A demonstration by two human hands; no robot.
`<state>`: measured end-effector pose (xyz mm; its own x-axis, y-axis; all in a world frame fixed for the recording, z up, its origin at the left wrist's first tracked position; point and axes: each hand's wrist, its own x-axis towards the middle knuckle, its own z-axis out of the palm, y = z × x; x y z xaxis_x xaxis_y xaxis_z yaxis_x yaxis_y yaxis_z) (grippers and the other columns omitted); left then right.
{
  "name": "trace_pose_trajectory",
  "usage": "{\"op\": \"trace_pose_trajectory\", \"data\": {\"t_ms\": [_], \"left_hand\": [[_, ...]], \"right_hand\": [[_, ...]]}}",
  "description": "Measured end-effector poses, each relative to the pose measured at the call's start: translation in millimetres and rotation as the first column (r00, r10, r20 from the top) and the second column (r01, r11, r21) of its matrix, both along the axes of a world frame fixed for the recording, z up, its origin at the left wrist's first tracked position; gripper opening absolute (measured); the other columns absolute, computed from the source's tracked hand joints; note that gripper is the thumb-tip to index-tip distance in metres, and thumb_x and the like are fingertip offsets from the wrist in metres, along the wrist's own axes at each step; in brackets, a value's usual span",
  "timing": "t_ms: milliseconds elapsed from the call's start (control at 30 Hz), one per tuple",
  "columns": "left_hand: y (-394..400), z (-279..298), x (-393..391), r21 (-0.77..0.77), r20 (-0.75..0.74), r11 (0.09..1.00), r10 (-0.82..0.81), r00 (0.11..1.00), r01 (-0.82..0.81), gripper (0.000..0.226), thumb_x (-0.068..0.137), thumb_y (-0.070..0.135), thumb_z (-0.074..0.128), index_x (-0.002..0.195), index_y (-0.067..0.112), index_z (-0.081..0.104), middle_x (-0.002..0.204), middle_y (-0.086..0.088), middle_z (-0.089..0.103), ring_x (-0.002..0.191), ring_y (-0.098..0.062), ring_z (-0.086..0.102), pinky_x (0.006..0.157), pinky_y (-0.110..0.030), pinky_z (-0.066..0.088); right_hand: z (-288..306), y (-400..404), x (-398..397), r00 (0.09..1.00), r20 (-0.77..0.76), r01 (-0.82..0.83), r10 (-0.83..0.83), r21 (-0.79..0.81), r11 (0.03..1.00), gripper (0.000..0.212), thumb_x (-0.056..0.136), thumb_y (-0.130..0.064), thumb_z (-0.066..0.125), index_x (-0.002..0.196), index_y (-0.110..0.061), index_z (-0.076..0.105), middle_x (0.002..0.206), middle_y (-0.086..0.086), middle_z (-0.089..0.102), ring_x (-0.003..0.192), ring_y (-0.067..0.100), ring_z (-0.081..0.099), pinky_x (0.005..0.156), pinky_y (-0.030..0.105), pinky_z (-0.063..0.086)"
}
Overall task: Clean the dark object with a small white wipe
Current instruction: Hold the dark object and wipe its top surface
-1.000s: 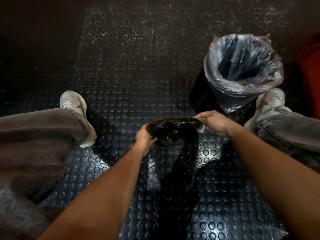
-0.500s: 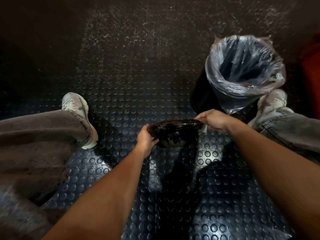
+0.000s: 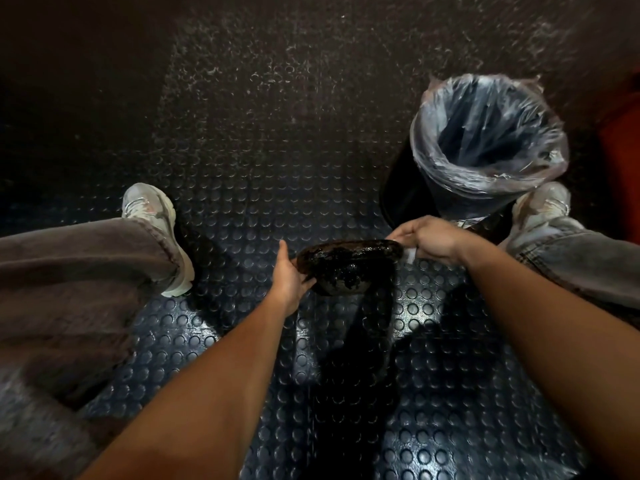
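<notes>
Left hand [image 3: 289, 277] grips the near-left rim of the dark object [image 3: 346, 266], thumb up along the edge and fingers tucked beneath it, so the piece is held in the air above the floor [image 3: 263, 188] between the person's knees. It is a shallow, bowl-like thing with a glossy black, lumpy coating over its rim and underside; what it is made of cannot be told. At its opposite, far-right rim the right hand [image 3: 431, 239] is curled over, fingers pinching a small white wipe [image 3: 409, 254] against the edge; only a corner of the wipe shows below the knuckles. Both forearms reach in from the bottom of the view. Beyond the right hand, just behind it, stands a black bin [image 3: 412, 188] lined with a clear plastic bag [image 3: 485, 133] folded over its mouth. The floor is dark rubber with raised round studs, dusty farther out. A pale sneaker [image 3: 156, 220] sits to the left under a grey trouser leg, another sneaker [image 3: 540, 206] beside the bin at right.
</notes>
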<state>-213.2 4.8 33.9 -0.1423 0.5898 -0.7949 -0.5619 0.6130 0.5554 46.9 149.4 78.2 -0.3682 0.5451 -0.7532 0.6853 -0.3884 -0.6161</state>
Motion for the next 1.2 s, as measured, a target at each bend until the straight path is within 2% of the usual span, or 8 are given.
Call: {"op": "trace_pose_trajectory", "data": {"t_ms": [100, 167, 367, 567, 733, 900, 1033, 1200], "left_hand": [[0.4, 1.3, -0.3, -0.012, 0.017, 1.000, 0.013, 1.000, -0.013, 0.076, 0.099, 0.070, 0.018, 0.120, 0.011, 0.061, 0.117, -0.005, 0.068, 0.123, -0.024, 0.058, 0.115, -0.046, 0.039], [0.8, 1.1, 0.4, -0.018, 0.018, 1.000, 0.025, 1.000, -0.025, 0.073, 0.099, 0.070, 0.018, 0.109, 0.013, 0.063, 0.114, -0.005, 0.069, 0.121, -0.024, 0.059, 0.114, -0.046, 0.039], [-1.0, -2.0, 0.2, 0.003, 0.037, 1.000, 0.003, 0.999, -0.003, 0.090, 0.097, 0.074, 0.015, 0.143, 0.005, 0.049, 0.140, -0.012, 0.059, 0.133, -0.027, 0.052, 0.118, -0.048, 0.035], [0.2, -0.8, 0.0, -0.001, 0.041, 1.000, 0.016, 0.999, -0.016, 0.086, 0.096, 0.076, 0.017, 0.130, 0.008, 0.058, 0.125, -0.008, 0.066, 0.124, -0.024, 0.057, 0.116, -0.047, 0.037], [-0.1, -3.6, -0.2, 0.006, 0.034, 1.000, 0.005, 0.999, -0.006, 0.089, 0.094, 0.078, 0.017, 0.131, 0.007, 0.058, 0.133, -0.011, 0.063, 0.128, -0.026, 0.056, 0.117, -0.048, 0.037], [0.4, -4.2, -0.5, 0.003, 0.039, 1.000, 0.004, 0.999, -0.004, 0.092, 0.093, 0.078, 0.017, 0.134, 0.007, 0.057, 0.135, -0.011, 0.063, 0.130, -0.026, 0.055, 0.117, -0.048, 0.037], [1.0, -2.1, -0.5, -0.001, 0.049, 1.000, 0.004, 0.999, -0.004, 0.083, 0.093, 0.079, 0.016, 0.111, 0.015, 0.064, 0.121, -0.006, 0.067, 0.129, -0.026, 0.055, 0.117, -0.047, 0.037], [-0.9, -4.6, -0.9, 0.010, 0.038, 1.000, -0.016, 0.999, 0.016, 0.092, 0.092, 0.080, 0.014, 0.130, 0.009, 0.060, 0.131, -0.009, 0.065, 0.131, -0.026, 0.054, 0.118, -0.047, 0.035]], "right_hand": [[26.3, 7.5, -15.9, 0.988, 0.015, -0.154, 0.154, 0.050, 0.987, 0.022, 0.097, -0.009, 0.060, 0.094, -0.019, 0.079, 0.081, 0.005, 0.076, 0.055, 0.012, 0.054, 0.048, 0.021, 0.036], [38.4, 11.7, -12.9, 0.985, -0.041, -0.160, 0.165, 0.105, 0.982, 0.025, 0.096, -0.004, 0.059, 0.094, -0.018, 0.080, 0.077, 0.002, 0.074, 0.064, 0.010, 0.058, 0.059, 0.022, 0.043], [16.1, -4.8, 9.6, 1.000, 0.001, -0.006, 0.006, 0.129, 0.992, 0.022, 0.098, -0.010, 0.062, 0.092, -0.022, 0.080, 0.081, -0.001, 0.077, 0.066, 0.006, 0.063, 0.059, 0.015, 0.045], [31.6, 4.0, -17.7, 0.989, 0.049, -0.141, 0.137, 0.084, 0.986, 0.025, 0.098, -0.008, 0.058, 0.094, -0.021, 0.080, 0.071, 0.002, 0.072, 0.047, 0.006, 0.045, 0.044, 0.019, 0.032], [47.7, 2.9, 9.2, 0.987, -0.159, 0.030, -0.023, 0.039, 0.999, 0.022, 0.096, 0.002, 0.058, 0.099, -0.009, 0.077, 0.085, 0.013, 0.074, 0.073, 0.015, 0.064, 0.065, 0.021, 0.051], [10.1, -11.2, 4.2, 0.998, -0.010, 0.060, -0.060, 0.019, 0.998, 0.026, 0.100, -0.004, 0.055, 0.098, -0.015, 0.079, 0.098, 0.010, 0.078, 0.084, 0.018, 0.068, 0.070, 0.026, 0.051], [30.6, 2.1, -17.1, 0.996, 0.000, -0.094, 0.094, 0.025, 0.995, 0.026, 0.101, -0.003, 0.052, 0.096, -0.010, 0.076, 0.060, -0.002, 0.069, 0.043, 0.003, 0.051, 0.042, 0.016, 0.036], [36.7, 7.3, 11.1, 0.980, -0.192, 0.044, -0.040, 0.017, 0.999, 0.020, 0.095, -0.004, 0.061, 0.094, -0.012, 0.079, 0.089, 0.020, 0.072, 0.076, 0.024, 0.059, 0.068, 0.027, 0.046]]}}
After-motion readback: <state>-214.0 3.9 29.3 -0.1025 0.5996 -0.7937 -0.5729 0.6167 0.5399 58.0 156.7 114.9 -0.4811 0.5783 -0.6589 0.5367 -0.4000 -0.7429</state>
